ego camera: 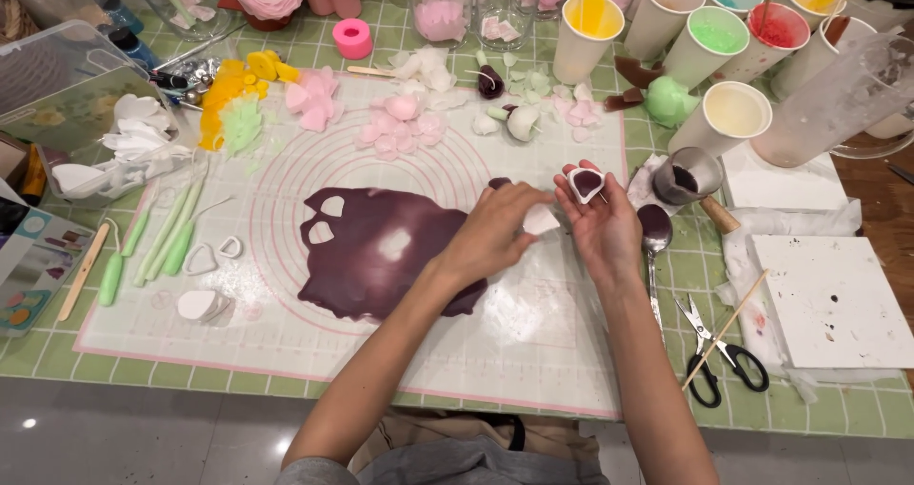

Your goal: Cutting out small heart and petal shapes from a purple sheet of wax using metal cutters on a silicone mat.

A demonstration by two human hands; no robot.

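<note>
Two bare hands meet at the centre of the frame, above a pale silicone mat [286,333] spread on a green-checked table [838,414]. Right hand [602,220]: fingers curled around a small petal-shaped cutter [586,182], its hollow filled with dark purple paste. Left hand [495,233]: fingers pinched on a pale cut petal [541,220], held just beside the right palm. Directly left of the hands lies a rolled sheet of purple paste [381,257], already pierced by several petal-shaped holes. Finished pink petals [395,123] sit in the upper middle, paper cups [733,114] of coloured material crowd the upper right, and scissors [714,352] rest at the lower right (a spoon [655,233] lies just beside the right wrist). Judging from the grip, freeing the piece cleanly calls for a light push from behind the cutter rather than a pull at the thin edge, keeping the petal flat so it does not stretch or tear.
</note>
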